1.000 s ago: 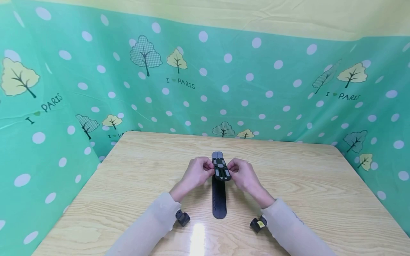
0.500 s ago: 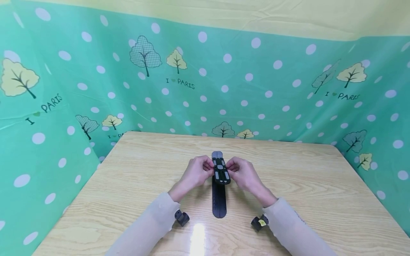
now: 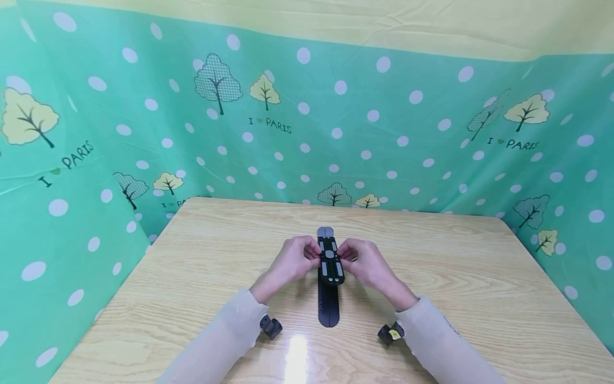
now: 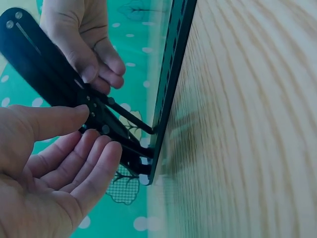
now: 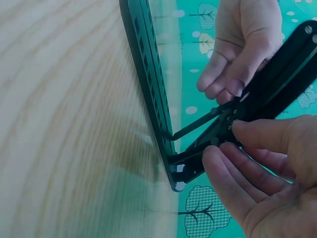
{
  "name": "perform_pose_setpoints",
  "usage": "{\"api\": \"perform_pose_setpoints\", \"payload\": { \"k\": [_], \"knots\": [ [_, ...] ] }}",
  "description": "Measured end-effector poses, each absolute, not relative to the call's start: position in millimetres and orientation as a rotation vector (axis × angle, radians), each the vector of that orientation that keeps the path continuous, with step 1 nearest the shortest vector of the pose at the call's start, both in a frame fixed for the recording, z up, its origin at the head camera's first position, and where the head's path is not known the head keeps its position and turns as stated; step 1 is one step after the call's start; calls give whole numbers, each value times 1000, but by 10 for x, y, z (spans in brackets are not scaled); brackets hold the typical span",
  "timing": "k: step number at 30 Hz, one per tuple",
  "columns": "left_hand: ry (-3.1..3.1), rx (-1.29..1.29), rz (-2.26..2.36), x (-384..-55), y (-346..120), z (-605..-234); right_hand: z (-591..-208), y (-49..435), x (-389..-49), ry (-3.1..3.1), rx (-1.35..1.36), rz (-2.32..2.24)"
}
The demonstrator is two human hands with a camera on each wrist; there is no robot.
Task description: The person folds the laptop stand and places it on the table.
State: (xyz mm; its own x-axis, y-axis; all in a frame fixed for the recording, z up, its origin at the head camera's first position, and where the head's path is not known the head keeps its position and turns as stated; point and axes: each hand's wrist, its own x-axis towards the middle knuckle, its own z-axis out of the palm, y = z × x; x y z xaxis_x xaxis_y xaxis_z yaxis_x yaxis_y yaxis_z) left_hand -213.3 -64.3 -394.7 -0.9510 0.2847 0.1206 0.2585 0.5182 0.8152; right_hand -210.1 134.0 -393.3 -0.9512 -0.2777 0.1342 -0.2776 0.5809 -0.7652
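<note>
A black folding stand stands at the middle of the table. Its long slotted base [image 3: 328, 306] lies flat, and its upper plate [image 3: 330, 261] with grey pads is raised at a slant above it. In both wrist views, thin hinged arms [image 4: 130, 118] join plate and base at the far end. From the left side my left hand [image 3: 297, 257] pinches the hinge area between thumb and fingers. My right hand [image 3: 362, 260] pinches the same part from the right. The pads' undersides and some fingertips are hidden behind the plate.
The wooden table [image 3: 230, 240] carries the stand. A green dotted curtain [image 3: 307, 133] hangs behind it and along its sides. Small black wrist devices [image 3: 271, 327] are strapped at both sleeves.
The upper plate's near end has come down and toward me over the base. Both hands keep their pinch and have hardly moved; the base stays put.
</note>
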Motion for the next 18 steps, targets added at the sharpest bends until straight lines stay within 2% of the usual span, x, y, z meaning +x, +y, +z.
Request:
{"api": "perform_pose_setpoints", "payload": {
  "k": [18],
  "knots": [
    [2620, 535, 1289, -2072, -678, -3965, -3945, 1351, -2058, 2662, -658, -1149]
  ]
}}
